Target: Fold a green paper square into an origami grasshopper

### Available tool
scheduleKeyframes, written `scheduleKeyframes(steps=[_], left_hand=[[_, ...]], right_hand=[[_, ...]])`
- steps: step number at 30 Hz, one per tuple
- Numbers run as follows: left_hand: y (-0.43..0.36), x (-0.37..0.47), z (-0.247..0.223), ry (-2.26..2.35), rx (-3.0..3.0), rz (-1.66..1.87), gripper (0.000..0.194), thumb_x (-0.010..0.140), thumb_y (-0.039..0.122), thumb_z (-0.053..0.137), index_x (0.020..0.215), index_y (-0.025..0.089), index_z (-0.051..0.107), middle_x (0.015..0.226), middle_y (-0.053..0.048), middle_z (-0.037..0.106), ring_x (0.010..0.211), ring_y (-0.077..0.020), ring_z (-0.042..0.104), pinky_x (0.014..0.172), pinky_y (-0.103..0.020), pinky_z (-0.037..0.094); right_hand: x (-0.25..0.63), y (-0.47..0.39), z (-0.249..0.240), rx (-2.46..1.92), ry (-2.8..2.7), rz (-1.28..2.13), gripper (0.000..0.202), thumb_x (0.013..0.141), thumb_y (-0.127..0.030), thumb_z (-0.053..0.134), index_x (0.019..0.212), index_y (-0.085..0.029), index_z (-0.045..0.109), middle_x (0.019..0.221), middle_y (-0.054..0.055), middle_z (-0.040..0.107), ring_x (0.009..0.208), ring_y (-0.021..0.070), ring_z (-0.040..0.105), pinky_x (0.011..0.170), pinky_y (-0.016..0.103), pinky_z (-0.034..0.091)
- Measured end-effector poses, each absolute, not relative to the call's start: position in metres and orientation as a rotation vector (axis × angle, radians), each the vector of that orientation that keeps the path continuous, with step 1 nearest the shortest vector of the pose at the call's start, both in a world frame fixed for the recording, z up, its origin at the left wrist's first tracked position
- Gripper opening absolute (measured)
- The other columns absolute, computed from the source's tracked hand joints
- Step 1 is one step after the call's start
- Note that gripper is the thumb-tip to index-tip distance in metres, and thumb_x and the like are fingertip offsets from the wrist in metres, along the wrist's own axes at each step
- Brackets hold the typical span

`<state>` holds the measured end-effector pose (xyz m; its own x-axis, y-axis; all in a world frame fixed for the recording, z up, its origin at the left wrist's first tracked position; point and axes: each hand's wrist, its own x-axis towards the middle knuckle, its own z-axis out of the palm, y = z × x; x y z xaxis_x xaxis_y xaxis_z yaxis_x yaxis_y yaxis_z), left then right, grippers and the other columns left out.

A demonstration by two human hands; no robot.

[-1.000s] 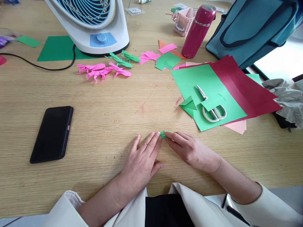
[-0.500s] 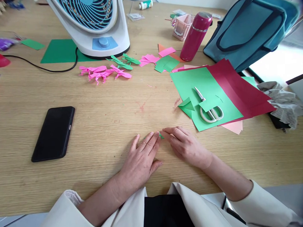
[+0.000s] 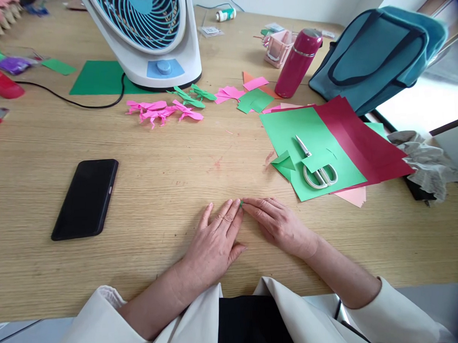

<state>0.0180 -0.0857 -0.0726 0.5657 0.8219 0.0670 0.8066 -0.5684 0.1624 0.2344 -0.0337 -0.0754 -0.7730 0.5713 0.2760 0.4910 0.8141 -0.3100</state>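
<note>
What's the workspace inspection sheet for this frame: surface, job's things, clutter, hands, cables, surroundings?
Surface: wooden table, faint reddish marks near its middle.
Job's things: small green paper piece, only a sliver showing between the fingertips of both hands.
Clutter: black phone; scissors on a green sheet over dark red sheets; pink folded paper pieces; magenta flask; desk fan.
Hands: left hand flat on the table, right hand beside it, fingertips meeting at the paper.
Cables: black cord running to the fan.
Surroundings: blue bag, crumpled grey cloth.
</note>
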Motion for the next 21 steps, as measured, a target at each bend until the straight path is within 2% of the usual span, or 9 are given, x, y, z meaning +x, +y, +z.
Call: scheduleKeyframes(steps=[5,12,21], left_hand=[[-0.085,0.018,-0.072,1.393,2.676,0.204,0.060,0.097,0.047,0.046,0.144,0.009,0.044,0.158,-0.013,0.034,0.147,-0.0284,0.031,0.118,-0.057,0.027],[-0.085,0.014,-0.072,1.374,2.699,0.230,0.057,0.100,0.040,0.042,0.146,0.007,0.040,0.156,-0.016,0.037,0.146,-0.0289,0.034,0.118,-0.058,0.024],[-0.085,0.017,-0.069,1.446,2.714,0.181,0.059,0.098,0.047,0.044,0.143,0.009,0.047,0.155,-0.012,0.040,0.143,-0.0276,0.038,0.119,-0.054,0.026]], right_hand=[[0.233,-0.033,-0.075,-0.792,-2.687,0.265,0.045,0.097,-0.009,0.040,0.142,-0.006,0.047,0.137,0.022,0.055,0.117,0.0275,0.057,0.096,0.046,0.053],[0.228,-0.034,-0.068,-0.785,-2.771,0.123,0.039,0.098,-0.013,0.042,0.132,0.000,0.055,0.133,0.023,0.058,0.107,0.0281,0.059,0.090,0.043,0.055],[0.225,-0.039,-0.064,-0.829,-2.790,0.042,0.039,0.098,-0.012,0.040,0.132,0.001,0.055,0.131,0.023,0.059,0.108,0.0280,0.058,0.092,0.043,0.055]])
